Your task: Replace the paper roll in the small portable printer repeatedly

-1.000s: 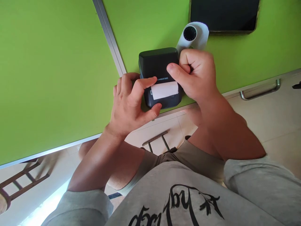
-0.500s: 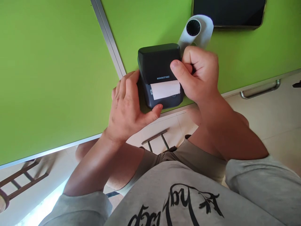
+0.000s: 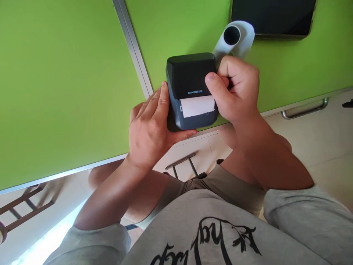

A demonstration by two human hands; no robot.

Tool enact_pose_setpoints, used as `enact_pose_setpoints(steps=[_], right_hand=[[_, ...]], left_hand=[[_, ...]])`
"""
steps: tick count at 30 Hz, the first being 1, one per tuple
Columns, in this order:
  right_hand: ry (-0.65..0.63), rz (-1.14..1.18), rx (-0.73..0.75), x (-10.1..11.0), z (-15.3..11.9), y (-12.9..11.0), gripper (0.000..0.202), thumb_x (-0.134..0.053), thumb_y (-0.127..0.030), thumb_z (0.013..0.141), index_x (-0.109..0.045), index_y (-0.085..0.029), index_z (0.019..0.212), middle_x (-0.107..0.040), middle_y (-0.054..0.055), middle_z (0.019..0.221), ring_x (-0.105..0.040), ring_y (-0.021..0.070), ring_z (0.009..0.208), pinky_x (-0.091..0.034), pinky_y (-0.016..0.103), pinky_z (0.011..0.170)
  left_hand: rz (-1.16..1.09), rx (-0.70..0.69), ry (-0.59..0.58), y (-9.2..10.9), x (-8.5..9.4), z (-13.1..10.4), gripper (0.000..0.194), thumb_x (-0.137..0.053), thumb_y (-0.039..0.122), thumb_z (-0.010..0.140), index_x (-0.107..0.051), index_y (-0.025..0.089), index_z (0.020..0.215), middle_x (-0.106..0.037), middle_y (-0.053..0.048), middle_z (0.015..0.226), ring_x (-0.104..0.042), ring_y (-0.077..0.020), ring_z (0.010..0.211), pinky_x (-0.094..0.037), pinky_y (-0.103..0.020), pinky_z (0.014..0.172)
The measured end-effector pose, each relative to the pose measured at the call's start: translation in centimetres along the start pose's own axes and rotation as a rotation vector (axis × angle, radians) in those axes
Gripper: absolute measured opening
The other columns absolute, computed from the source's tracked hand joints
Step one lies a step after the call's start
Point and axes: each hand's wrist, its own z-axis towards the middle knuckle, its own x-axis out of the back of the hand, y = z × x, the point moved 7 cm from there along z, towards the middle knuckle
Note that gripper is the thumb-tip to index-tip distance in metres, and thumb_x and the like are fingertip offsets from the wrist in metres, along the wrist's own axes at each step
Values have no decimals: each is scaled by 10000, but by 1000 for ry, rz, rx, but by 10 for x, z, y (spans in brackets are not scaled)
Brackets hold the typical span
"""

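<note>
A black label printer marked NIIMBOT is on the green table, close to its front edge. From its front slot a strip of white paper sticks out and lies over the lower front. My left hand is against the printer's left side, fingers along it and thumb around the near edge. On the opposite side, my right hand grips the printer with curled fingers, its thumb pressed on the lid's right edge. Just behind my right hand lies a white paper roll with a dark core, partly unrolled.
A dark flat-screened device lies at the back right of the green table. A metal strip runs across the tabletop left of the printer. A metal handle juts from the front edge at right. Wooden stool frames stand below.
In view, the printer, roll and dark device appear slightly further right, along with the table. My left thumb has slid lower, around the printer's near edge. My right hand keeps its grip.
</note>
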Motion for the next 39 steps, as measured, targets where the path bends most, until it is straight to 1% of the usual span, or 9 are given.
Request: enact_pose_setpoints(steps=[6, 15, 17, 21, 24, 28, 32, 35, 39], right_hand=[[29, -29, -26, 1, 0, 3, 611, -608, -612, 947, -270, -226, 615, -242, -38, 604, -228, 115, 563, -283, 304, 539], [-7, -68, -94, -1, -1, 10, 615, -556, -761, 850, -278, -250, 649, -245, -21, 621, -240, 156, 596, -294, 339, 574], [-12, -51, -96, -1, -1, 9, 574, -585, -710, 846, -292, -254, 657, -256, -25, 620, -253, 157, 591, -301, 336, 581], [-85, 103, -63, 1, -2, 3, 363, -702, -370, 751, -356, -263, 717, -314, -54, 639, -244, 134, 565, -264, 322, 567], [-161, 134, -84, 3, -2, 2, 336, -716, -225, 673, -395, -272, 760, -339, -75, 617, -254, 126, 558, -242, 319, 554], [-166, 116, -65, 9, 5, -5, 360, -722, -159, 677, -401, -280, 787, -370, -96, 569, -298, 116, 499, -230, 319, 515], [-118, 8, 6, 14, 17, -25, 252, -695, -226, 867, -454, -270, 809, -478, -77, 645, -421, 93, 465, -252, 333, 512], [-73, -33, -8, 16, 24, -33, 214, -652, -226, 951, -485, -252, 820, -612, -29, 873, -635, 91, 598, -309, 318, 497], [-8, -84, 28, 17, 28, -37, 170, -634, -188, 951, -516, -242, 841, -637, -19, 932, -722, 124, 742, -361, 308, 539]], left_hand=[[53, -17, 58, 2, 1, 0, 1093, -405, 990, 827, -480, 198, 1577, -627, -164, 1527, -658, -373, 1337, -508, -473, 1084], [36, -8, 74, 1, -2, -1, 1035, -395, 967, 854, -461, 258, 1605, -621, -147, 1538, -626, -380, 1375, -467, -515, 1078], [14, 3, 61, 1, -3, -1, 1035, -398, 967, 852, -451, 262, 1607, -596, -148, 1564, -602, -391, 1401, -445, -535, 1098], [-17, 24, 47, -1, -4, 0, 1064, -458, 983, 808, -438, 269, 1596, -602, -155, 1553, -593, -407, 1396, -417, -552, 1119], [-24, 45, 44, -3, -6, 1, 1109, -501, 989, 773, -414, 251, 1596, -614, -176, 1527, -578, -426, 1399, -406, -560, 1131], [-13, 34, 58, -4, -7, 1, 1119, -490, 995, 769, -392, 254, 1602, -612, -182, 1520, -565, -440, 1399, -402, -562, 1133], [20, 26, 67, -4, -7, 1, 1128, -444, 1012, 771, -427, 231, 1586, -626, -191, 1500, -584, -426, 1371, -424, -535, 1116], [24, 19, 67, -4, -7, 1, 1148, -431, 1020, 768, -425, 220, 1590, -631, -193, 1490, -579, -429, 1370, -425, -530, 1109], [2, 13, 66, -5, -9, 0, 1139, -430, 1011, 778, -411, 228, 1606, -612, -186, 1516, -557, -436, 1385, -403, -539, 1127]])
